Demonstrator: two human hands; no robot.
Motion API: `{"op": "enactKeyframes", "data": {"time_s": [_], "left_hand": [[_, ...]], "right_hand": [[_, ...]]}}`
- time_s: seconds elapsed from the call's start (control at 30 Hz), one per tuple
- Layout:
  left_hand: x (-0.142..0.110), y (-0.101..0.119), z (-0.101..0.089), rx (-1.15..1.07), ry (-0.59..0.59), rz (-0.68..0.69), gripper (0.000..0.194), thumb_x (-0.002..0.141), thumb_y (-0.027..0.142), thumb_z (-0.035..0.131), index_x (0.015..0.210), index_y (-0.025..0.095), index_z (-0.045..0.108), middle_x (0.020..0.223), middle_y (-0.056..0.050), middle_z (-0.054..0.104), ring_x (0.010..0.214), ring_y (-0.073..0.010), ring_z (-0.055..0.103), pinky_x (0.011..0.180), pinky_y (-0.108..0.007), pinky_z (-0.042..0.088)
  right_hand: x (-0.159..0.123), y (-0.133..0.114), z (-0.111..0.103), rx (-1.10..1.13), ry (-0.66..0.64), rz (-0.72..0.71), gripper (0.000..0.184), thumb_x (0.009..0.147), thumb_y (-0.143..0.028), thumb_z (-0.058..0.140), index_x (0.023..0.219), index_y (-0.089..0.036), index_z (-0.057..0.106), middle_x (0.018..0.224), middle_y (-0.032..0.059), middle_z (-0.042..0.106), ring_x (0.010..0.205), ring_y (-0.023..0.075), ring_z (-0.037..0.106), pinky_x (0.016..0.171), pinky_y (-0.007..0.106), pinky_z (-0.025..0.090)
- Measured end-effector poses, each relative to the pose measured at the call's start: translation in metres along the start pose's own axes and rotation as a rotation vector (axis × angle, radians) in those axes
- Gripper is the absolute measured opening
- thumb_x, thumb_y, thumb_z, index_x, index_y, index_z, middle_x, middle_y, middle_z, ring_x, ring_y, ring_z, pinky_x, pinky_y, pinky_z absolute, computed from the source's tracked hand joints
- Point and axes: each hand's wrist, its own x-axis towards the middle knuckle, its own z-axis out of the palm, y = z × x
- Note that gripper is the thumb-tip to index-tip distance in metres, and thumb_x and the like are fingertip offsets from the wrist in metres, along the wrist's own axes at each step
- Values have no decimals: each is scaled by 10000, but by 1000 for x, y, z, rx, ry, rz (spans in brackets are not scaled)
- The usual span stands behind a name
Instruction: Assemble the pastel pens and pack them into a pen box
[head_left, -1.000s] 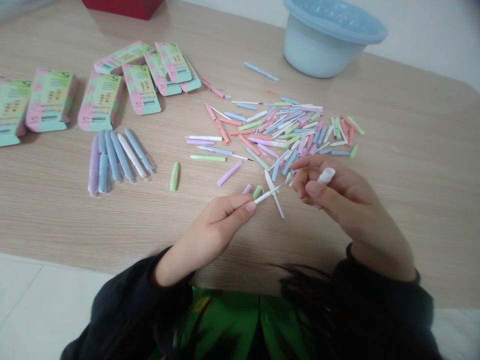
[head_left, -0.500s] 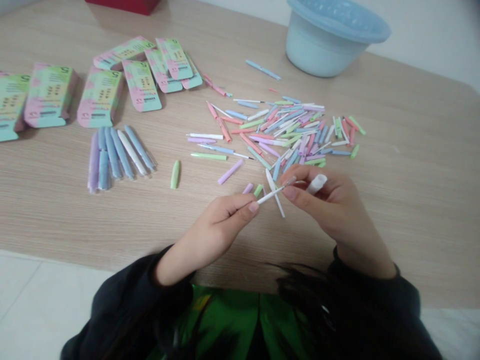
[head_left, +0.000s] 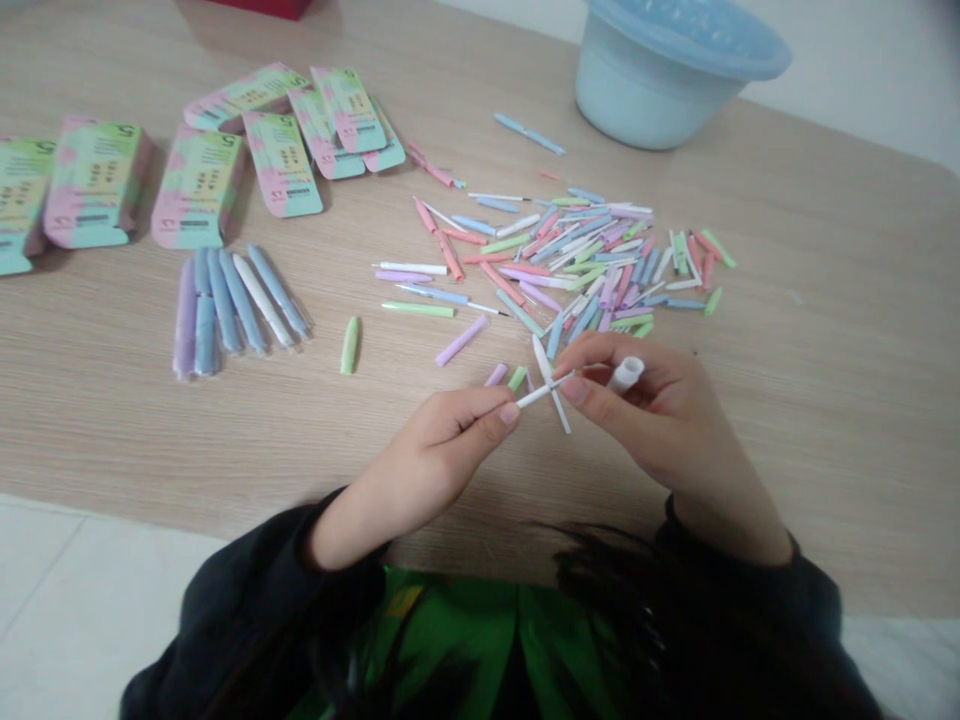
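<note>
1. While the left hand [head_left: 439, 450] is closed to a pinch at the lower centre of the frame, it has hold of a thin white rod [head_left: 534, 396] between thumb and forefinger; the rod points right and slightly up.
2. Right hand [head_left: 652, 405], right of centre: half curled, thumb and forefinger nearly together at the rod's far end. Whether they grip the tip or a small part on it, cannot tell. The same hand keeps a white hollow tube [head_left: 627, 374] in its curled fingers, open end facing up and right.
3. Beneath the rod, a white pen [head_left: 541, 358] lies aslant on the table [head_left: 825, 420]; in this view the two cross. Contact between them cannot be told.
4. Just beside the left fingertips: a short green piece [head_left: 517, 378] and a short purple piece [head_left: 496, 374].
5. Above the hands, centre to right: a loose heap of pen parts [head_left: 592, 250] in pink, blue, purple, green and white.
6. Left of centre: a lone green cap [head_left: 350, 346]; farther left, a fanned row of wrapped pens [head_left: 240, 300], mostly blue.
7. Upper left: pink-and-green cartons [head_left: 97, 180], several overlapping.
8. Upper right: a light blue basin [head_left: 637, 100]. Top edge, left: a red object [head_left: 277, 6], cut off by the frame.
</note>
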Motion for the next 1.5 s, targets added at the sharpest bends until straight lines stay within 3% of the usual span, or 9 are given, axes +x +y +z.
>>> {"op": "enactKeyframes", "data": {"time_s": [0.17,0.27,0.4,0.57,0.73,0.87,1.2,1.33,1.5], "left_hand": [[-1,0,0,4,13,9,353,977,377,471,675,197,434,678,27,398,703,-147,423,691,-274,399],[-2,0,0,21,28,9,362,981,373,461,666,197,433,667,30,377,684,-144,402,674,-272,392],[-1,-1,0,43,41,7,365,992,385,455,686,188,477,678,28,396,706,-148,420,703,-273,394],[1,-5,-1,90,30,2,358,997,392,466,712,180,511,708,21,444,755,-159,463,739,-271,396],[2,-5,-1,116,24,8,365,1012,391,447,729,174,524,707,27,435,732,-149,456,731,-269,391],[2,-3,-1,123,24,5,364,1011,388,444,727,173,524,698,30,439,729,-148,463,741,-270,400],[0,-2,-1,97,38,-3,347,995,385,456,754,168,579,709,19,493,754,-161,493,891,-315,490],[0,0,-1,99,46,-2,355,996,392,462,767,162,606,728,9,541,783,-172,532,934,-344,512],[0,-2,-1,118,58,22,384,990,407,489,697,176,585,703,13,558,812,-184,568,1013,-380,509]], "right_hand": [[-2,10,-11,-17,-108,8,306,926,-244,669,1216,-301,591,993,3,649,690,131,558,567,271,432],[-1,21,-19,71,-163,-26,271,962,-160,545,1204,-279,519,1030,15,658,717,137,572,615,282,476],[-4,28,-25,200,-224,27,226,997,-199,518,1177,-290,416,956,-8,680,614,128,555,564,285,480],[-6,15,-33,106,-296,85,106,986,-338,600,1046,-270,545,893,-8,719,595,116,597,519,255,477],[-4,-1,-37,-118,-96,-4,153,903,-363,727,1000,-246,742,763,-7,696,542,95,568,466,224,454],[-6,-6,-36,-143,80,-63,83,846,-339,791,896,-273,794,752,-1,718,560,110,588,447,226,440],[-13,-10,-33,-233,79,-123,95,865,-311,778,947,-267,798,805,-7,757,611,111,622,496,225,462],[-15,-10,-33,-141,74,-120,145,874,-256,773,1018,-272,779,787,-17,759,640,116,656,558,227,503],[-12,-8,-28,-32,197,-134,59,870,-252,780,928,-245,767,671,-35,693,556,99,600,499,225,450]]}}
